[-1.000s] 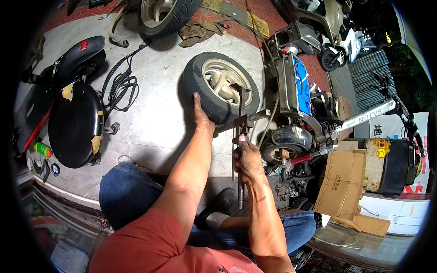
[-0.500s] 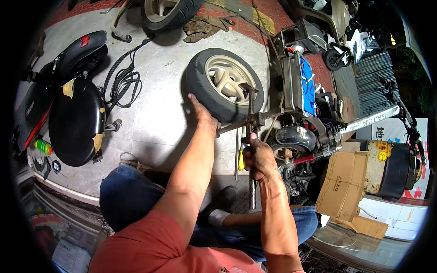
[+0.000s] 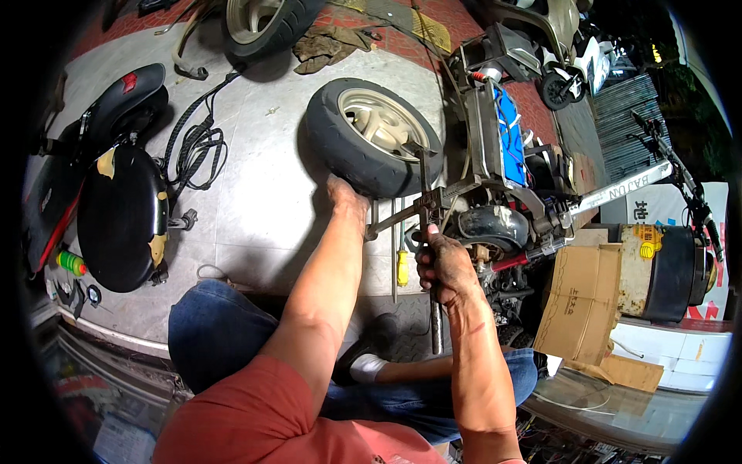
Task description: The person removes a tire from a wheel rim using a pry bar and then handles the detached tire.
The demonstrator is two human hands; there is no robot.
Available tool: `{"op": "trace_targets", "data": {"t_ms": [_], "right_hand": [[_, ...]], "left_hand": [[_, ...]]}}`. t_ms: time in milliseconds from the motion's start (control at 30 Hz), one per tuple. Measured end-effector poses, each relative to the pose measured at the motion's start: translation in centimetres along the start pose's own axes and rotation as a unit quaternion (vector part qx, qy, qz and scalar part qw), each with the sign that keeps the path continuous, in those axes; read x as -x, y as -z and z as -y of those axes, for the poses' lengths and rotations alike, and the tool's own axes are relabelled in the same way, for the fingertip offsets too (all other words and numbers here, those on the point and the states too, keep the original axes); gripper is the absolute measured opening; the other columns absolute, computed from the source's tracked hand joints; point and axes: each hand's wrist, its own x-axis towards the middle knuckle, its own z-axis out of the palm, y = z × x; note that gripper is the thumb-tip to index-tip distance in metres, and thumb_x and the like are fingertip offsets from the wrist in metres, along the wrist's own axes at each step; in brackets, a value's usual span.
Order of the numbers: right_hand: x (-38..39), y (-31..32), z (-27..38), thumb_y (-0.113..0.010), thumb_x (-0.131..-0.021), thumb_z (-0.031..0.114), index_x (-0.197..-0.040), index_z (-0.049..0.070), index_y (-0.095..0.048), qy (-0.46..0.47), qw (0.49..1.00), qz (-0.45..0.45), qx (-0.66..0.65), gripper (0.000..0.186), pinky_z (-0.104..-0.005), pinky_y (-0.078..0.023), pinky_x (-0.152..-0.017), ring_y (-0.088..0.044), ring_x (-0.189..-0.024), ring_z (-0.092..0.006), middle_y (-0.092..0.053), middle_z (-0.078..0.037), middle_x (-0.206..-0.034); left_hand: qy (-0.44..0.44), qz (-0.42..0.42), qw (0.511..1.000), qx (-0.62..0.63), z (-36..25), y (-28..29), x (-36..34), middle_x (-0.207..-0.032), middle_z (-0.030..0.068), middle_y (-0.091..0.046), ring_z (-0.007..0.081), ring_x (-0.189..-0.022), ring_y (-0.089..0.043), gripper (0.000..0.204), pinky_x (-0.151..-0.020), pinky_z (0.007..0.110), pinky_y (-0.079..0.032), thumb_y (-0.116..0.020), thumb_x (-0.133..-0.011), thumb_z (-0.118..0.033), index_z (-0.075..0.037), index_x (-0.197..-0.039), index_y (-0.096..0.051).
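Note:
A scooter wheel with a black tire and a pale gold rim stands tilted before me, its near side raised. My left hand is at the tire's near lower edge, its fingers curled under and mostly hidden by the rubber. My right hand is closed round the long bar of a steel bar tool with a toothed crossbar. The tool's far hooked end reaches over the rim's right side; whether it touches cannot be seen. Below the tire, a yellow-handled screwdriver lies beside a thin metal rod.
A partly stripped scooter with a blue pack lies on the right, close to the tool. Left are a round black seat and a black strap. Behind lie a brown rag and another tire. Cardboard stands right.
My left hand has slid from the tire's left side to beneath its near edge. The wheel's near side has tipped up. My right hand keeps its hold on the tool.

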Motion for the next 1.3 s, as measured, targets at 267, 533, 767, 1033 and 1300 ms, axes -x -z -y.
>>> {"op": "trace_targets", "data": {"t_ms": [267, 533, 767, 1033, 1300], "right_hand": [[-0.6, -0.1, 0.2, -0.048, -0.110, 0.044, -0.111, 0.009, -0.059, 0.002, 1.000, 0.005, -0.025, 0.037, -0.0288, -0.031, -0.046, -0.038, -0.051, -0.0104, -0.046, 0.002, -0.069], [-1.6, 0.3, -1.7, -0.048, -0.110, 0.042, -0.113, 0.007, -0.061, 0.049, 0.998, -0.015, 0.035, 0.038, -0.0280, -0.030, -0.042, -0.037, -0.047, -0.0104, -0.045, 0.002, -0.066], [-1.5, 0.2, -1.6, -0.046, -0.110, 0.046, -0.111, 0.008, -0.061, 0.049, 0.999, -0.013, 0.013, 0.041, -0.0280, -0.027, -0.042, -0.037, -0.047, -0.0104, -0.044, 0.002, -0.065], [-3.3, 1.2, -3.7, -0.048, -0.108, 0.050, -0.105, 0.010, -0.059, 0.078, 0.994, 0.001, 0.079, 0.042, -0.0294, -0.033, -0.041, -0.040, -0.046, -0.0115, -0.046, 0.002, -0.066], [-2.3, 1.3, -2.9, -0.049, -0.107, 0.051, -0.106, 0.003, -0.066, 0.039, 0.985, -0.035, 0.167, 0.051, -0.0320, -0.039, -0.049, -0.048, -0.052, -0.0139, -0.055, -0.001, -0.068]], "left_hand": [[-0.005, -0.053, 0.998, -0.037, 1.1, 4.5, -6.9, -0.161, 0.0132, -0.043, 0.0334, -0.147, -0.043, 0.065, -0.123, 0.055, -0.030, -0.020, -0.106, -0.038, -0.003, -0.154, -0.044], [-0.008, -0.090, 0.996, -0.027, 1.1, 3.8, -7.2, -0.154, 0.0133, -0.052, 0.0304, -0.137, -0.054, 0.063, -0.121, 0.051, -0.035, -0.027, -0.101, -0.031, 0.002, -0.149, -0.049], [0.035, -0.046, 0.998, -0.004, 0.4, 3.6, -6.9, -0.158, 0.0133, -0.047, 0.0309, -0.143, -0.047, 0.062, -0.124, 0.052, -0.029, -0.024, -0.105, -0.034, 0.000, -0.153, -0.045], [0.066, 0.007, 0.997, 0.033, 1.1, 8.1, -10.8, -0.157, 0.0115, -0.049, 0.0332, -0.143, -0.048, 0.061, -0.121, 0.060, -0.033, -0.025, -0.108, -0.043, -0.008, -0.150, -0.052], [0.043, -0.013, 0.999, 0.021, 1.4, 7.0, -8.6, -0.157, 0.0117, -0.049, 0.0316, -0.144, -0.046, 0.059, -0.123, 0.054, -0.032, -0.023, -0.106, -0.032, -0.004, -0.151, -0.049]]}}
